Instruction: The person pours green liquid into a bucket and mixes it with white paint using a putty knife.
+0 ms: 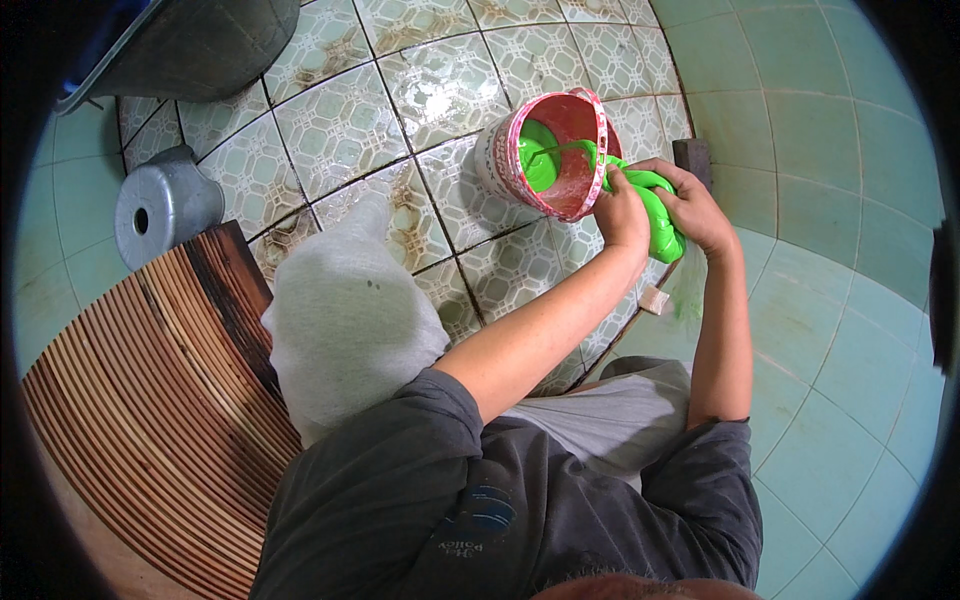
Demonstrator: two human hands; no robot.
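My left hand (620, 215) grips a glossy bright green bundle (664, 232) at the rim of a red-and-white bucket (580, 140). My right hand (698, 205) is closed on the right part of the same bundle, a little farther right. Bright green liquid (537, 172) pools inside the bucket, and a green strand stretches from the bundle over it. Faint green drips or streaks show below my right hand. What the bundle is made of I cannot tell.
A large dark basin (190, 45) is at upper left, above a grey plastic stool (162, 215) with a round hole. A slatted wooden board (150, 380) lies left. A small pale block (653, 298) and a dark post (692, 160) are by the right-hand tiled wall (810, 120).
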